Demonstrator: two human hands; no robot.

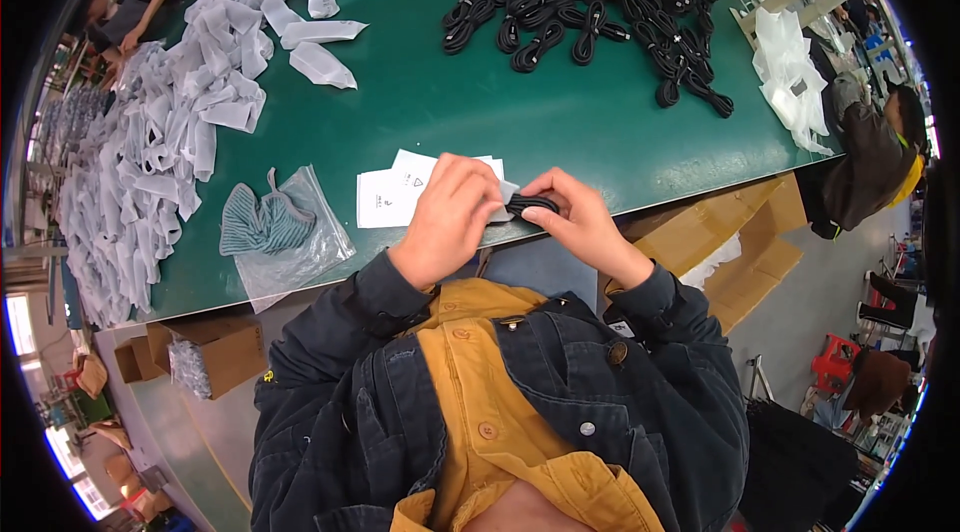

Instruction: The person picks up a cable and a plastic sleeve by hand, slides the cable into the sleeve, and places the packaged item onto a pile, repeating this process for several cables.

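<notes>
My left hand (452,215) and my right hand (572,218) meet over the near edge of the green table (480,122). Between them is a small coiled black cable (530,202). My right hand pinches the coil with thumb and fingers. My left hand grips a small white translucent bag (508,194) at the coil's left end. Under my left hand lies a short stack of white bags (385,194) with small printed marks.
A heap of coiled black cables (590,2) fills the far middle of the table. Several filled white bags (190,102) are piled at the left. A clear bag with a striped cloth (270,222) lies near. Cardboard boxes (740,252) stand right; a person (870,152) works nearby.
</notes>
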